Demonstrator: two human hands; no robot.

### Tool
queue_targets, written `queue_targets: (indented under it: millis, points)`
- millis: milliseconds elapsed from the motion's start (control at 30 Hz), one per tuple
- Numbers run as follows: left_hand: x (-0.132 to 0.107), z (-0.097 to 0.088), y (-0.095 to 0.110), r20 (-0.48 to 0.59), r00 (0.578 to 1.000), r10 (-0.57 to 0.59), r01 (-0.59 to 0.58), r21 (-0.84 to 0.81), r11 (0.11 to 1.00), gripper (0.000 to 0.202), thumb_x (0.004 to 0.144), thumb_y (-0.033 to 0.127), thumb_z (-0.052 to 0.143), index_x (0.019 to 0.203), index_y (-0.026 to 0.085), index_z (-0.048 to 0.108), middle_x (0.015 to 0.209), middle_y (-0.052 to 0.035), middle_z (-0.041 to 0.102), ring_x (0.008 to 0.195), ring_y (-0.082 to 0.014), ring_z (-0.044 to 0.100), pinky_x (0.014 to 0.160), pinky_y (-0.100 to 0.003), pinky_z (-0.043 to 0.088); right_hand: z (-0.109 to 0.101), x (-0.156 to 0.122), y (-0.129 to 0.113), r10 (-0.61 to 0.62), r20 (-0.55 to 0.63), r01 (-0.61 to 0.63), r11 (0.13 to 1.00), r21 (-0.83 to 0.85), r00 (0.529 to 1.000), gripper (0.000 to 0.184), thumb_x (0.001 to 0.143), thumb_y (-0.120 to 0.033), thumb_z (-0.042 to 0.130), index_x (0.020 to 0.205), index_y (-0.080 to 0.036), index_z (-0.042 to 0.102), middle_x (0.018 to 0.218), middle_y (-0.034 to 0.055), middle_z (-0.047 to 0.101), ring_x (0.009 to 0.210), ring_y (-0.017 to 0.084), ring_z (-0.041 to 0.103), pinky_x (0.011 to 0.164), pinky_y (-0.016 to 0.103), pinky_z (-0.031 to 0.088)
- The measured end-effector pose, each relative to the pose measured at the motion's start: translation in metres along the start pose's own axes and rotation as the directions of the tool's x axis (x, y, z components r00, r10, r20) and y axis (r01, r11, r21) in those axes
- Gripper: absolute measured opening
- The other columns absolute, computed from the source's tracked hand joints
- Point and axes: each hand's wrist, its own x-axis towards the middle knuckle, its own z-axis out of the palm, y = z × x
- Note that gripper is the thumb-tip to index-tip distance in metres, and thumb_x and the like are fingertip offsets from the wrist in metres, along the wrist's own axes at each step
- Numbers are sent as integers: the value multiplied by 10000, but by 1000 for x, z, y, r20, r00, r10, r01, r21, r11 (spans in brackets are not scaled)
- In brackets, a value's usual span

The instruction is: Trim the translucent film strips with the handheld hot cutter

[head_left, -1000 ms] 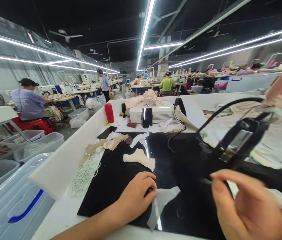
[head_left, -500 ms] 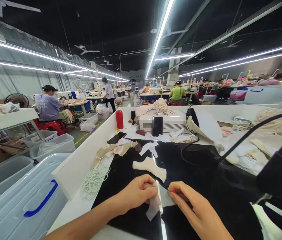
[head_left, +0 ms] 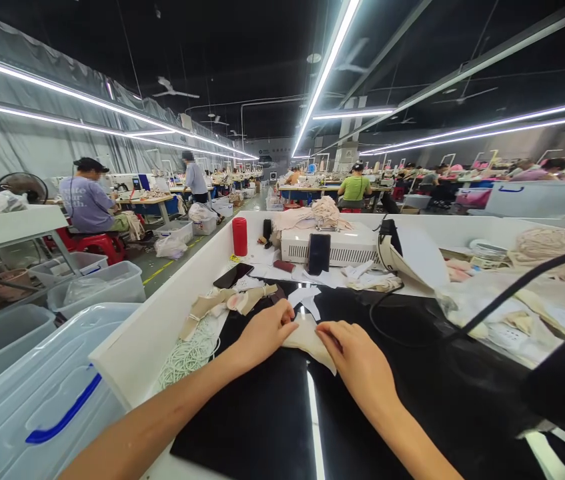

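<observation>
Cream piece [head_left: 307,343] flanked by both hands on black board

The cream piece is laid on the black board [head_left: 247,427], between the two hands, and is partly covered by fingers. Its left edge is met by the left hand [head_left: 268,327], whose fingers are bent toward the thumb. Its right side is met by the right hand [head_left: 362,360], with thumb and fingertips brought close together. Whether cloth is pinched in either hand cannot be told.

Just beyond, a white scrap [head_left: 306,297] is seen. To the left, beige scraps [head_left: 201,311] are heaped near looped cord [head_left: 188,360] and a flat phone [head_left: 233,275]. Past the board, a dark upright phone [head_left: 319,255] is stood before a white machine [head_left: 355,251], with a red cylinder [head_left: 239,237] placed to the left. On the right, the board is crossed by a black cable [head_left: 505,297]. Farther off, red stools are used by a person in purple [head_left: 83,200] and a person in green [head_left: 355,189].
</observation>
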Motion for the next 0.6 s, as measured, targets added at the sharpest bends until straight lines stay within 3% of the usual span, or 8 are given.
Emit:
queue_targets:
  millis: [67, 233, 333, 500, 600]
  points:
    - [4, 3, -1, 39, 999, 37, -42, 137, 990, 58, 1010, 213, 695, 1054, 184, 671, 999, -18, 706, 949, -200, 686, 941, -399, 567, 7, 1, 4, -22, 15, 24, 997, -74, 1000, 310, 1098, -342, 521, 944, -257, 775, 864, 42, 763, 800, 254, 653, 716, 377, 434]
    - [10, 16, -8, 145, 986, 77, -128, 384, 915, 330, 1063, 385, 701, 1315, 173, 675, 1322, -106, 689, 1127, -257, 710, 965, -473, 624, 19, -4, 9, -68, 31, 73, 976, -204, 997, 255, 1059, -253, 599, 881, -238, 781, 791, 44, 735, 774, 268, 643, 663, 382, 367]
    - [12, 19, -10, 177, 979, 99, -173, 472, 864, 343, 1064, 382, 699, 1341, 182, 665, 1352, -111, 680, 1146, -262, 706, 976, -478, 623, 20, -6, 7, -117, 23, 119, 966, -229, 993, 304, 1065, -228, 569, 832, -221, 765, 814, 55, 734, 775, 275, 656, 671, 396, 399]
    - [9, 14, -7, 172, 973, 153, -225, 565, 793, 295, 1064, 367, 701, 1287, 175, 686, 1304, -99, 698, 1122, -251, 711, 973, -471, 621, -2, -23, -7, -230, -57, 217, 960, -178, 971, 406, 1145, -339, 389, 1064, -238, 774, 1107, 93, 788, 987, 286, 735, 815, 438, 541]
    - [3, 7, -3, 143, 970, 197, -243, 602, 760, 157, 1086, 294, 653, 1149, 173, 730, 1205, -79, 725, 1114, -241, 696, 1008, -442, 581, -28, -48, -8, -312, -86, 307, 949, -69, 946, 438, 1157, -453, 376, 1093, -274, 771, 1068, 63, 808, 954, 220, 778, 816, 347, 612]
